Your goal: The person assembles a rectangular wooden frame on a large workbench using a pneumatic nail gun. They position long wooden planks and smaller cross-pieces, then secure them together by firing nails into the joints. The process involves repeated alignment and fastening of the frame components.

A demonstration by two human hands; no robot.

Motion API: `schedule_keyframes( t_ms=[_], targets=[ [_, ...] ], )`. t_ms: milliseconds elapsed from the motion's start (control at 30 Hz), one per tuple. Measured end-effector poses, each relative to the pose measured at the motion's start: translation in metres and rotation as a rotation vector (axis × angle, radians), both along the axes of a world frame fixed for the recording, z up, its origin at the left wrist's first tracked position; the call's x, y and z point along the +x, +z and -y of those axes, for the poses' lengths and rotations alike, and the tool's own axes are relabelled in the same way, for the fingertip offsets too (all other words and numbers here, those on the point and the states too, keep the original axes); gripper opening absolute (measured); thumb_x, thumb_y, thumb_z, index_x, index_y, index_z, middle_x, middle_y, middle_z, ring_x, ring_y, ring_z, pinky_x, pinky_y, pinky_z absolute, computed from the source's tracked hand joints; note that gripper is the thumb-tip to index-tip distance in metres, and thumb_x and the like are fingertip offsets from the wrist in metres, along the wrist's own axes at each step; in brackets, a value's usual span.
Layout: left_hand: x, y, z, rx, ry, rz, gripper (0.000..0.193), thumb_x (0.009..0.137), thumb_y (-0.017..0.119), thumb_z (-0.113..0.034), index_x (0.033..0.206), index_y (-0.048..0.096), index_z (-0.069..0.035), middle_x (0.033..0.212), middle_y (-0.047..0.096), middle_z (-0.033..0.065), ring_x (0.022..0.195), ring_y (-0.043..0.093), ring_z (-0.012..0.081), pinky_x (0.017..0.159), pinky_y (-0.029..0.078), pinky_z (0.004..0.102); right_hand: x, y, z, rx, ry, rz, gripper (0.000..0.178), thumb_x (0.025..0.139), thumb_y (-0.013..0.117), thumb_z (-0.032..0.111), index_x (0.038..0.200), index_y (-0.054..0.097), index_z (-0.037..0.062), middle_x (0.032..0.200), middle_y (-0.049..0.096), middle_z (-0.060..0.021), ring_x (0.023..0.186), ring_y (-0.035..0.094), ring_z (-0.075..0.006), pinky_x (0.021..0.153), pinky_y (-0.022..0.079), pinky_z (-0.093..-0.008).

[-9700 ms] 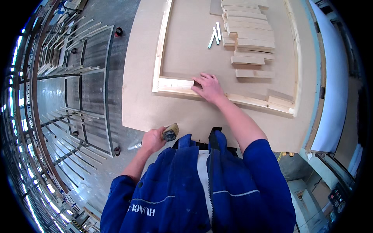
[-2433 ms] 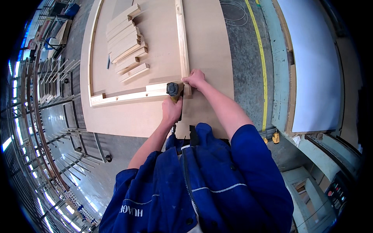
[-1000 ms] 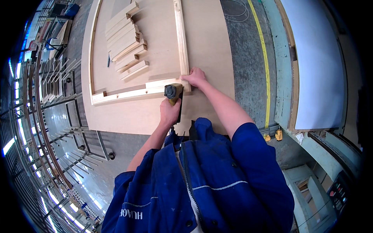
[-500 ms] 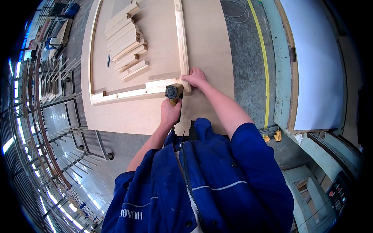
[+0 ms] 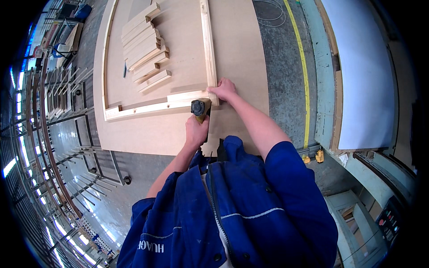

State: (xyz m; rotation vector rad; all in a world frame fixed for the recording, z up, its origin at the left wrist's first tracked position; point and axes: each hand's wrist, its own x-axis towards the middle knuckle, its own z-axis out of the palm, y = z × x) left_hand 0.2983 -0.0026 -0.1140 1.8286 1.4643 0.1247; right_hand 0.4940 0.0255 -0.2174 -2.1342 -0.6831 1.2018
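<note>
My left hand (image 5: 197, 130) is wrapped round the handle of a yellow and black nail gun (image 5: 201, 107). The tool's nose is hidden, and its body covers part of the near corner of a pale wooden frame. My right hand (image 5: 225, 89) grips that corner, with fingers and thumb around the end of the long side rail (image 5: 207, 42). A short wood block (image 5: 185, 95) lies along the inside of the near rail (image 5: 149, 109), just left of the corner. At the other end of that rail sits a smaller block (image 5: 115, 109).
The frame lies on a large brown board (image 5: 241, 58). Several loose wood strips (image 5: 145, 44) are piled inside it, beside a dark pen-like thing (image 5: 124, 69). Metal racks (image 5: 100, 163) stand to the left. At right are a yellow floor line (image 5: 304, 67) and a machine with a white sheet (image 5: 368, 89).
The nail gun and my left hand have shifted very slightly toward me and to the right. My right hand stays on the frame corner.
</note>
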Motion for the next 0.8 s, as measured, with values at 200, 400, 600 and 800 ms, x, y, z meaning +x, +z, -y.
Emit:
schedule_keyframes(
  t_ms=[200,400,600,800],
  targets=[
    [-0.014,0.004,0.005,-0.056,0.081,0.014,0.034,0.092,0.069,-0.025,0.100,0.070,0.008,0.085,0.072,0.0303,0.086,0.073,0.0451,0.076,0.056,0.0494,0.000,-0.002,0.001,0.006,0.006,-0.001,0.056,0.066,0.088,0.049,0.093,0.068,0.0047,0.100,0.074,-0.0167,0.098,0.072,-0.0317,0.085,0.058,-0.0431],
    [-0.062,0.035,-0.035,-0.127,0.102,-0.026,0.031,0.092,0.072,-0.025,0.103,0.073,0.005,0.082,0.075,0.0173,0.076,0.072,0.0234,0.072,0.055,0.0411,-0.005,-0.005,0.012,0.053,-0.031,-0.069,0.056,0.066,0.092,0.046,0.086,0.058,0.0068,0.082,0.069,-0.0116,0.081,0.069,-0.0259,0.074,0.056,-0.0399],
    [-0.096,0.066,-0.092,-0.002,-0.181,-0.096,0.028,0.090,0.072,-0.020,0.108,0.073,0.002,0.081,0.074,0.0159,0.075,0.072,0.0239,0.071,0.056,0.0400,-0.018,-0.003,0.038,0.164,0.012,-0.023,0.057,0.065,0.096,0.037,0.089,0.055,0.0066,0.078,0.066,-0.0088,0.074,0.065,-0.0218,0.070,0.055,-0.0376],
    [-0.099,0.072,-0.143,0.172,-0.545,-0.336,0.027,0.083,0.076,-0.020,0.110,0.075,-0.014,0.097,0.075,0.0172,0.091,0.071,0.0401,0.077,0.057,0.0480,-0.022,-0.007,0.040,0.102,0.055,-0.058,0.062,0.062,0.096,0.035,0.097,0.054,0.0053,0.092,0.066,-0.0128,0.088,0.065,-0.0286,0.080,0.054,-0.0406]
  ],
)
